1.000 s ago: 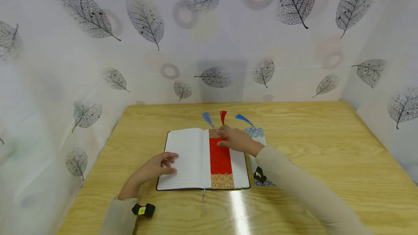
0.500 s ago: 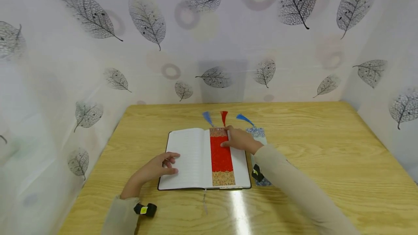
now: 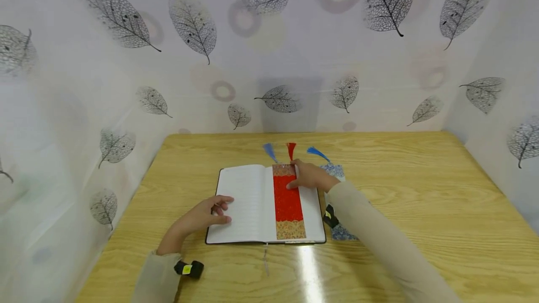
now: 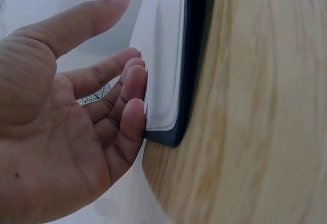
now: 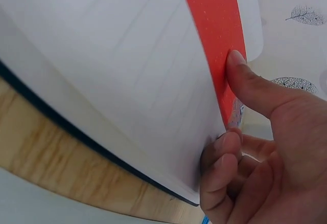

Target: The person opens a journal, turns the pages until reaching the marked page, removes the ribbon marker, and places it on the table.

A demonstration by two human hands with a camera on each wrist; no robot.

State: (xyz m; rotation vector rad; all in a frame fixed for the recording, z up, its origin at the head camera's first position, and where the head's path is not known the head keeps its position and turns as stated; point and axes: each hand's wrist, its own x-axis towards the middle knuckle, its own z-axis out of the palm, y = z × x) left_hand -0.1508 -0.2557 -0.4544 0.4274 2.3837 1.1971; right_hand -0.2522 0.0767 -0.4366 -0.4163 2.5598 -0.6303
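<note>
An open notebook (image 3: pixel 241 205) with white lined pages and a dark cover lies on the table. Flat along its right page, beside the spine, is a red bookmark (image 3: pixel 288 205) with gold patterned ends and a red tassel (image 3: pixel 291 150). My right hand (image 3: pixel 310 175) pinches the bookmark's right edge near the top. In the right wrist view the thumb lies on the red face, while the other fingers curl at the edge. My left hand (image 3: pixel 201 216) rests loosely at the left page's outer edge, fingertips against the pages (image 4: pixel 162 55) in the left wrist view.
A blue-and-white bookmark (image 3: pixel 332 170) with a blue tassel (image 3: pixel 317 153) lies right of the notebook, partly under my right forearm. A pale blue tassel (image 3: pixel 270 151) sticks out above the notebook. A thin ribbon (image 3: pixel 266 261) hangs from its lower edge. Leaf-patterned cloth surrounds the wooden table (image 3: pixel 412 176).
The red bookmark has slid slightly up the page, so its lower gold end now sits above the page's bottom edge. My right hand has shifted a little with it; the left stays put.
</note>
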